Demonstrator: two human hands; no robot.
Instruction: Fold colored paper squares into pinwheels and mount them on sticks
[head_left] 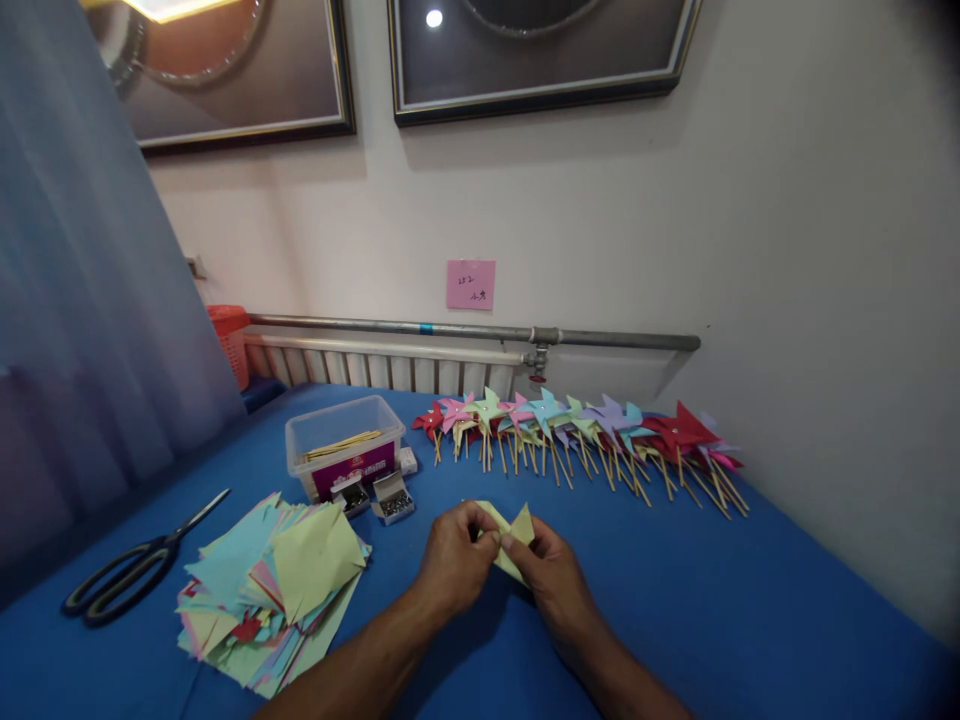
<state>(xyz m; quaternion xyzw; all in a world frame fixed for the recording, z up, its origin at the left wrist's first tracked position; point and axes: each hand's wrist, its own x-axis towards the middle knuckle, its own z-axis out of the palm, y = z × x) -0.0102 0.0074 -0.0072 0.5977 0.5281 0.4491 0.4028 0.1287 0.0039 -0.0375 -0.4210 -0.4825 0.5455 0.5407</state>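
Between my two hands is a pale yellow paper pinwheel (523,526), partly folded, with one pointed blade standing up on the right. My left hand (459,553) pinches its left side, thumb and fingertips meeting near the middle. From the right, my right hand (553,577) grips it with the thumb laid over the paper. Fingers cover the centre, so I cannot see whether a pin is there. Both hands are just above the blue tabletop (465,660). To their left lies a heap of coloured paper squares (315,560) with cut corners.
Finished pinwheels on sticks (544,410) lie in a row at the back. A clear plastic tub (345,415) holds thin sticks. Before it are two small boxes of pins (394,500). Black-handled scissors (142,565) lie far left. A radiator (405,370) and pipe (480,330) run behind.
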